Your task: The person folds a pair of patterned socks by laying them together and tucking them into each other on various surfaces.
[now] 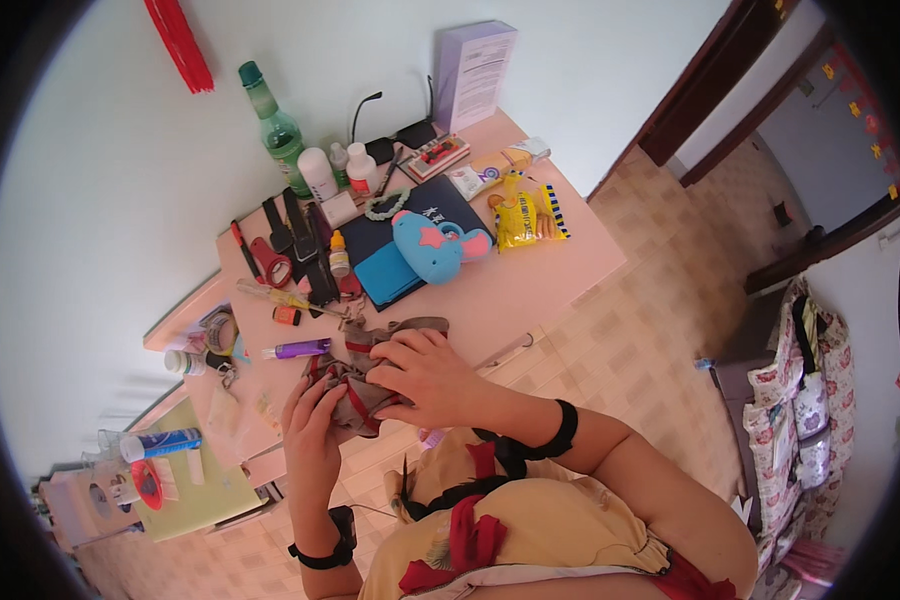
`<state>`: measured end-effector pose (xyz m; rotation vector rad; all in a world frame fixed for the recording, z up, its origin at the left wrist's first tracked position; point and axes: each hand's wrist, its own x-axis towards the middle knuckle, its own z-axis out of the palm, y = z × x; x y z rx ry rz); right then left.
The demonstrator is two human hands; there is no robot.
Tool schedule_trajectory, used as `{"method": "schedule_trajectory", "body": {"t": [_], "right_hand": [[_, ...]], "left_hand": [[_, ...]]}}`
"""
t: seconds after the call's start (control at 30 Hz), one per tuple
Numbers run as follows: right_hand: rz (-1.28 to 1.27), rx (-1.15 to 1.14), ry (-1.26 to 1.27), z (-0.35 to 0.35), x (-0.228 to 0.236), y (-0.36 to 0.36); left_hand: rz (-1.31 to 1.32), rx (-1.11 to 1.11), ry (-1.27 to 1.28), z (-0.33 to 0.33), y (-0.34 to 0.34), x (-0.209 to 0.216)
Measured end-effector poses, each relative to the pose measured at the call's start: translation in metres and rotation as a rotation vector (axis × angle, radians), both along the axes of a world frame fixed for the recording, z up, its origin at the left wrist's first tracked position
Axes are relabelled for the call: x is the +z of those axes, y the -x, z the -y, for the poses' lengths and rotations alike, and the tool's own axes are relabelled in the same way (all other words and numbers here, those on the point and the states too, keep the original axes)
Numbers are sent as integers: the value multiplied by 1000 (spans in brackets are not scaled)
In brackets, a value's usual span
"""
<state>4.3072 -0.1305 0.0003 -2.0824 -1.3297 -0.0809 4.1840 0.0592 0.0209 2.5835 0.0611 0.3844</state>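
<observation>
both hands (370, 395) clutch crumpled cloth (355, 370), mostly covered.

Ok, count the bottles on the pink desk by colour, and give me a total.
Green glass bottle: 1
White bottles: 3
Small dropper bottle with a yellow cap: 1
Total: 5, all on the pink desk, away from the hands holding the grey and red cloth.

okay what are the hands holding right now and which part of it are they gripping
Both hands hold a crumpled grey cloth piece with red trim. The left hand grips its lower left side; the right hand covers its right side. Its far end rests on the pink table.
</observation>
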Motion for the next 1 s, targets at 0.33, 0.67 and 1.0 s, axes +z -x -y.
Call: {"method": "schedule_trajectory", "body": {"t": [0.33,0.67,1.0], "right_hand": [[23,30,-52,36,-4,-12],[24,31,11,191,17,-119],[18,-45,3,230,15,-190]], "left_hand": [[11,127,-62,47,-12,-1],[79,-106,-128,185,-105,-13],[130,-52,-121,243,-174,-22]]}}
